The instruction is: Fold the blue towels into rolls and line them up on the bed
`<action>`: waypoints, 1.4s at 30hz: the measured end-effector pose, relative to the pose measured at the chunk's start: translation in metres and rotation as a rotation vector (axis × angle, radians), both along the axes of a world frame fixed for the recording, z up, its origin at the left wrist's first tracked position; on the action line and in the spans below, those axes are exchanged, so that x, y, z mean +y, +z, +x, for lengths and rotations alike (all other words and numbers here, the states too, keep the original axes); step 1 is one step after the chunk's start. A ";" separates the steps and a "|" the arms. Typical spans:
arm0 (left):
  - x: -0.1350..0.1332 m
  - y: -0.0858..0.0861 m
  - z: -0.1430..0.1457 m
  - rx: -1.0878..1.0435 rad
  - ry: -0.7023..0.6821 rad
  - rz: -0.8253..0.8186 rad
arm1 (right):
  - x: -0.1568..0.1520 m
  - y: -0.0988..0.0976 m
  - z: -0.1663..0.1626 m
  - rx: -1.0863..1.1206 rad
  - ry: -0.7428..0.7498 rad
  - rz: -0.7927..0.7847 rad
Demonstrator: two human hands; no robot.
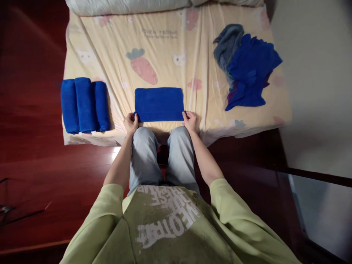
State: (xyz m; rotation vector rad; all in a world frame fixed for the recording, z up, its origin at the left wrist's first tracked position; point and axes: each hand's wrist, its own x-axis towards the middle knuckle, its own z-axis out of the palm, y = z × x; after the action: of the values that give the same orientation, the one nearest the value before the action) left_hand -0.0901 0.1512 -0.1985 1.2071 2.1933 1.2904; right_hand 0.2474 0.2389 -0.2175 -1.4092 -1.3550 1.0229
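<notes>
L hand [131, 123], R hand [190, 121] pinch blue cloth [158, 105]; sheet [110, 44] txt incl. "rabbit".

A deep blue cloth [158, 104] with a soft, matte surface lies flat on the bed [110, 47], close to its six o'clock edge. It forms a neat, wide rectangle, long sides running from nine to three o'clock, the twelve o'clock side smooth and nearly straight. The left hand [131, 123] pinches its corner at eight o'clock, and the right hand [190, 121] pinches the one at four.
</notes>
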 end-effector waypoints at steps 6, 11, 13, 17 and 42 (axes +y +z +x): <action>0.000 -0.008 -0.002 0.021 0.015 0.052 | -0.001 0.002 0.000 0.024 -0.017 -0.042; -0.001 -0.012 -0.004 0.084 -0.008 0.124 | 0.000 -0.001 0.000 -0.008 -0.049 -0.024; -0.002 -0.013 -0.005 0.114 -0.005 0.129 | 0.001 -0.001 0.000 -0.019 -0.062 -0.004; -0.002 -0.014 -0.005 0.119 0.000 0.107 | 0.000 0.002 -0.002 -0.011 -0.056 -0.009; -0.003 -0.023 -0.005 0.127 -0.082 0.189 | 0.007 -0.011 0.003 -0.392 -0.163 0.137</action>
State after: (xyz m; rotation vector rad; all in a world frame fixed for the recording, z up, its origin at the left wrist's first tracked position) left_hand -0.0956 0.1479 -0.2213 1.4716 2.1194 1.4505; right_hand 0.2507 0.2457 -0.2280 -1.6406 -1.5250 0.5532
